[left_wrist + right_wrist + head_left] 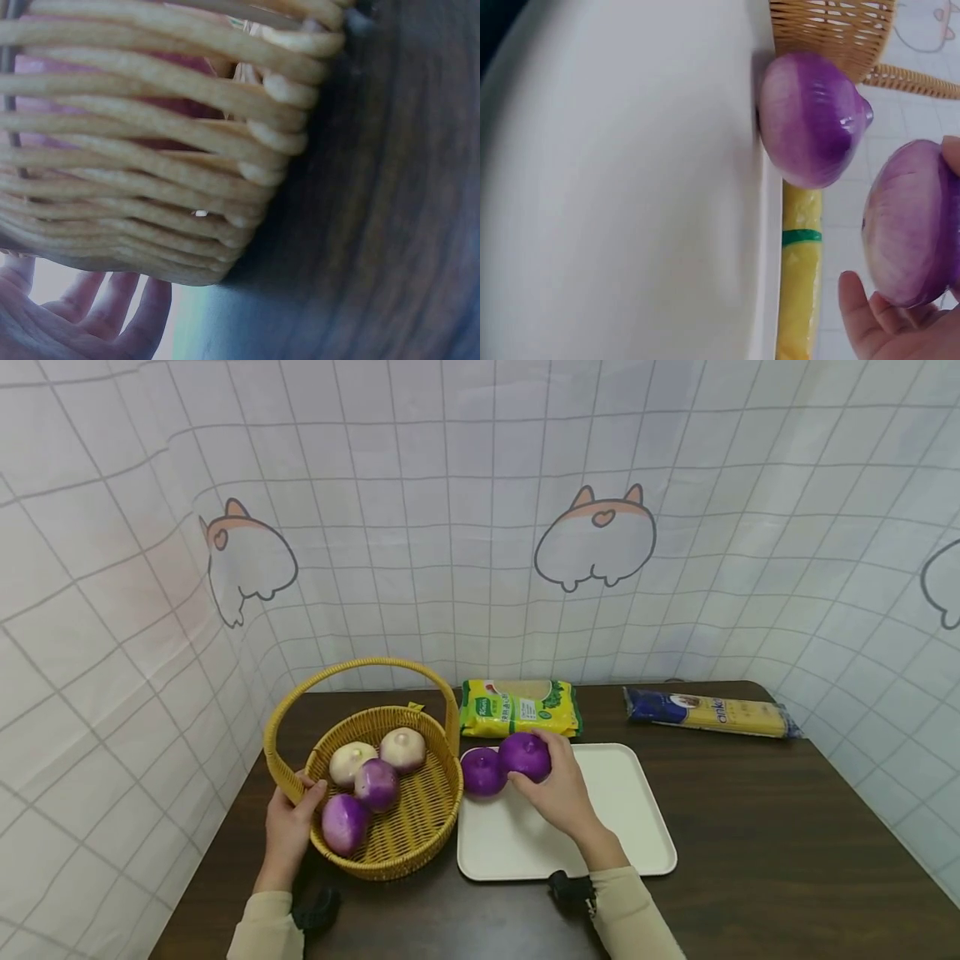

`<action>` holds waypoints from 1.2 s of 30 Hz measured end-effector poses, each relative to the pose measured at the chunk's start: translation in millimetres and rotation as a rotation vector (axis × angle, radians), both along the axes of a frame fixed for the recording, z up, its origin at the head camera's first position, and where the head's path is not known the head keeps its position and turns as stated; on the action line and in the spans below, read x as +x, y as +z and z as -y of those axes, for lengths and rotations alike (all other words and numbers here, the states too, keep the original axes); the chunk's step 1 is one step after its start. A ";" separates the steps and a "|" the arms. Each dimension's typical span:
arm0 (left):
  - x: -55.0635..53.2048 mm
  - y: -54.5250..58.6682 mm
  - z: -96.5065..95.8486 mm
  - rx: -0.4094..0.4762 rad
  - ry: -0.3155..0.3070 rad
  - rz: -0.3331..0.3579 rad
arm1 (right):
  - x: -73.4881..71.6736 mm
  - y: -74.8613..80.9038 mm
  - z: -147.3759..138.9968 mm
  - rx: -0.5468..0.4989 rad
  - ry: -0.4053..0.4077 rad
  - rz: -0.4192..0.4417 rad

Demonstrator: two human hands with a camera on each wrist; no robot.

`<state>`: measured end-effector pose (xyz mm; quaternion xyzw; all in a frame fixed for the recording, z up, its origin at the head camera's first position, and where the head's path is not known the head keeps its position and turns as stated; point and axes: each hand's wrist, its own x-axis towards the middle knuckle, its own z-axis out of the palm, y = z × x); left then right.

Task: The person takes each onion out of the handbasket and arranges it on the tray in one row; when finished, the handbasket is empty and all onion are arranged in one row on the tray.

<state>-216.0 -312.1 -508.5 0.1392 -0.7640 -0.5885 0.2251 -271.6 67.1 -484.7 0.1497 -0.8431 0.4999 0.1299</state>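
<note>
My right hand (pixel 558 789) holds a purple onion (pixel 524 757) between thumb and fingers. In the right wrist view this onion (pixel 911 225) is raised off the white tray (pixel 630 180). Another purple onion (pixel 483 772) sits at the tray's left end, beside the wicker basket (pixel 420 852). At the basket's left side my left hand (pixel 288 827) grips the rim near the handle's foot, thumb over the edge. The left wrist view has its fingers (pixel 154 315) against the woven outside wall. Inside the basket lie two whitish onions (pixel 402 750) and two purple ones (pixel 377 785).
Behind the tray lies a yellow Knorr packet (pixel 517 708). A blue and yellow pasta packet (pixel 712 712) rests at the back right of the dark wooden table (pixel 757 835). The basket's tall handle (pixel 367 662) arches over it. A white checked curtain (pixel 420 527) hangs around the table.
</note>
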 end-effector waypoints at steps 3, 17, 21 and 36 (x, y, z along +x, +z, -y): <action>-0.4 0.9 0.3 0.006 0.000 0.001 | -2.6 -0.3 -4.0 0.001 -0.010 0.035; -1.5 1.4 1.4 -0.010 0.002 0.048 | -10.0 -6.4 -25.4 0.097 0.002 0.184; -1.0 0.8 1.7 -0.016 0.005 0.049 | -9.9 -6.4 -27.9 0.128 0.020 0.222; -0.1 0.0 1.7 -0.012 0.011 0.035 | -16.0 -14.2 -30.7 0.153 -0.013 0.238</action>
